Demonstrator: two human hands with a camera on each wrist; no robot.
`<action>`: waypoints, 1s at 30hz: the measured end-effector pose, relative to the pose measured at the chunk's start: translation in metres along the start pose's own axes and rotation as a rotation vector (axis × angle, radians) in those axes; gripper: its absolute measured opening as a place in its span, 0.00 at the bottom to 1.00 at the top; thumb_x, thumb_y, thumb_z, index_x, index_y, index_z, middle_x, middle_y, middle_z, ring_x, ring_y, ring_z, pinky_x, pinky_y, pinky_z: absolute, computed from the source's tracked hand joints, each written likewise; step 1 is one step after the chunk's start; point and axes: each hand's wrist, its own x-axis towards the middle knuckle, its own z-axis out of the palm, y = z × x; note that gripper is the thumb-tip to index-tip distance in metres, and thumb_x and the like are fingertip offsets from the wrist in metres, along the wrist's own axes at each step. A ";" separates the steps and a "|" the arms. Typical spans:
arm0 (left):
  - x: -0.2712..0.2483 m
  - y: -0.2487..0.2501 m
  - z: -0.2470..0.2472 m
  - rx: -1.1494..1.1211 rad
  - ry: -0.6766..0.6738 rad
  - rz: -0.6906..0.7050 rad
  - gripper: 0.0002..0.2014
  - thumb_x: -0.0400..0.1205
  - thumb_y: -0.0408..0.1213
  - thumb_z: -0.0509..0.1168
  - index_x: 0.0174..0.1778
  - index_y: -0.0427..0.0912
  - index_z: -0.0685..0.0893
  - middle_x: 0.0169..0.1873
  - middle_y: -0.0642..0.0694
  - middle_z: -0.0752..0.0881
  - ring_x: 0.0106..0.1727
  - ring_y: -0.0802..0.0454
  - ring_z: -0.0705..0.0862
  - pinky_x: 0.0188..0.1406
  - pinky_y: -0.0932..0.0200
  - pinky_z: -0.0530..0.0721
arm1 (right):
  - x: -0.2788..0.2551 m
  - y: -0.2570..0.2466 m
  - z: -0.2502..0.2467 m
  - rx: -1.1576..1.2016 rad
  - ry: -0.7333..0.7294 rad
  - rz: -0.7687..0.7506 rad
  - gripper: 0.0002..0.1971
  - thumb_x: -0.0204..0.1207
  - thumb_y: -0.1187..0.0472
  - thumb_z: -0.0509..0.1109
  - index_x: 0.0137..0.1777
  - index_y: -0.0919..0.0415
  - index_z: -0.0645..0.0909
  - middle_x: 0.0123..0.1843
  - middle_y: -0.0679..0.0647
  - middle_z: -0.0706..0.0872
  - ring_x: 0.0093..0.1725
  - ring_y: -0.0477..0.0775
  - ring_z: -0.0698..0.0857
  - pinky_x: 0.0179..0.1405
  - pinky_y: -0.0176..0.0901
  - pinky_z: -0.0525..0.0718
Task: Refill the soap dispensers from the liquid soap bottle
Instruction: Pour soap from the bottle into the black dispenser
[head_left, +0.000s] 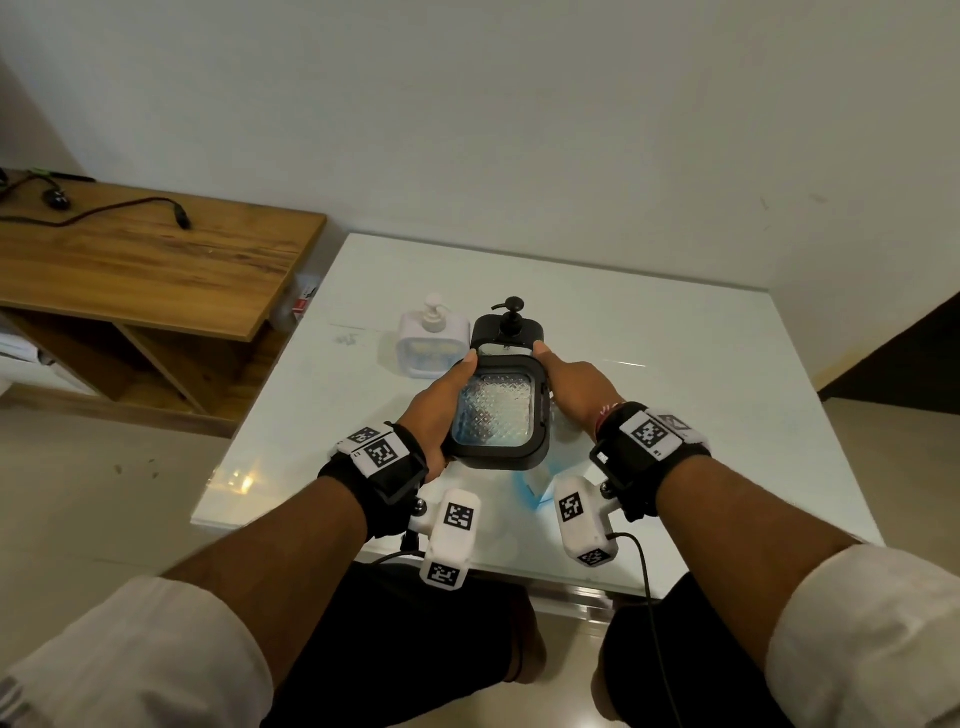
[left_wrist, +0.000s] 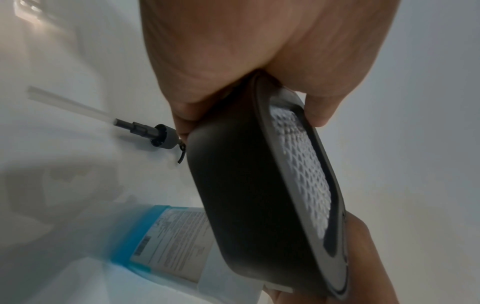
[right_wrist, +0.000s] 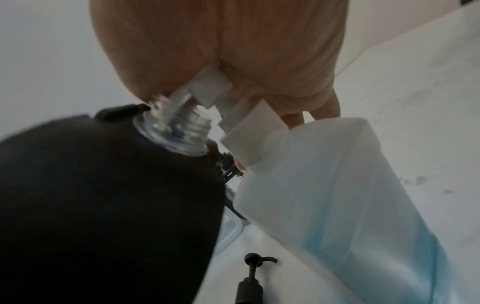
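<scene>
Black dispenser (head_left: 497, 410), held between left hand (head_left: 435, 410) and right hand (head_left: 574, 387) grips, lies tilted, neck pointing away.

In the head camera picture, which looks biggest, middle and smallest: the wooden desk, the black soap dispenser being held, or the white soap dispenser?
1. Wooden desk, easily the largest.
2. Held black soap dispenser.
3. White soap dispenser, smallest.

The black one is held nearer the camera, so it may only look bigger than the white one; their real sizes could match.

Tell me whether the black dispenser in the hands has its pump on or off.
Off. The black dispenser shows a bare threaded neck; a black pump lies on the table.
</scene>
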 end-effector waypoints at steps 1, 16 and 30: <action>0.000 -0.001 0.000 -0.003 0.002 -0.001 0.26 0.89 0.58 0.61 0.74 0.42 0.84 0.64 0.38 0.90 0.67 0.39 0.88 0.64 0.46 0.87 | 0.001 0.001 0.000 -0.009 0.007 -0.006 0.35 0.84 0.35 0.51 0.59 0.66 0.85 0.58 0.60 0.84 0.52 0.57 0.79 0.55 0.45 0.69; -0.002 -0.001 0.002 0.011 0.012 0.002 0.27 0.88 0.59 0.61 0.73 0.43 0.85 0.63 0.39 0.91 0.66 0.40 0.88 0.68 0.43 0.85 | 0.002 -0.001 0.000 -0.018 0.001 0.000 0.34 0.83 0.34 0.50 0.47 0.63 0.85 0.51 0.59 0.83 0.51 0.58 0.80 0.55 0.46 0.70; -0.003 -0.001 0.003 0.018 -0.013 0.010 0.26 0.89 0.58 0.59 0.72 0.43 0.85 0.63 0.39 0.91 0.66 0.40 0.89 0.67 0.45 0.85 | -0.001 -0.002 -0.001 0.096 -0.065 0.019 0.39 0.80 0.29 0.47 0.72 0.60 0.79 0.74 0.62 0.78 0.70 0.61 0.77 0.76 0.58 0.68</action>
